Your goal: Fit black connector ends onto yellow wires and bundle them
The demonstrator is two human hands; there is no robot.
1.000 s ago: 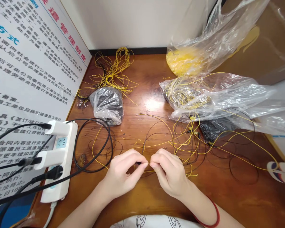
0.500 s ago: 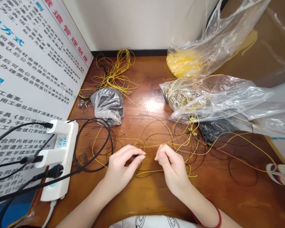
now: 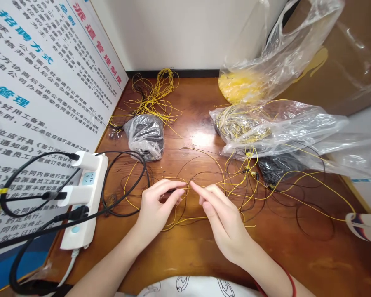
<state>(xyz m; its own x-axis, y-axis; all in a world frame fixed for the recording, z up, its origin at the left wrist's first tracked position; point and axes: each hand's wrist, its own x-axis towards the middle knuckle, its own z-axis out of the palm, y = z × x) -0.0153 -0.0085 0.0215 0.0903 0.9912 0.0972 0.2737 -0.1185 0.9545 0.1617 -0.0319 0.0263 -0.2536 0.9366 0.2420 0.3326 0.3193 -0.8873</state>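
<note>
At the near middle of the desk (image 3: 185,258), in the head view, here's the change: the right hand (image 3: 225,214) is back beside the left, forefinger stretched out straight, its tip now just beside the left fingertips. Half a second ago it was drawn off to the right with its fingers curled; a full second ago both were pinched almost tip to tip. As I read it, the work is back at one small spot between them.

The left hand (image 3: 154,202) stays pinched, thumb to forefinger, a small dark piece (image 3: 172,190) showing inside the grip; too little of it shows to name. The right thumb stands apart from that pointing forefinger; whether the other fingers hold a wire, I can't tell.

And the wires? Loose yellow wire (image 3: 191,219) runs across the desk behind the hands, with the tangle's small connectors (image 3: 250,172) off to the right. Far left, the yellow wire bundle (image 3: 157,99) lies as it did, beyond a plastic bag of black parts (image 3: 146,134). The whole picture has shifted a little; the white power strip (image 3: 94,194) at left sits further in.
</note>
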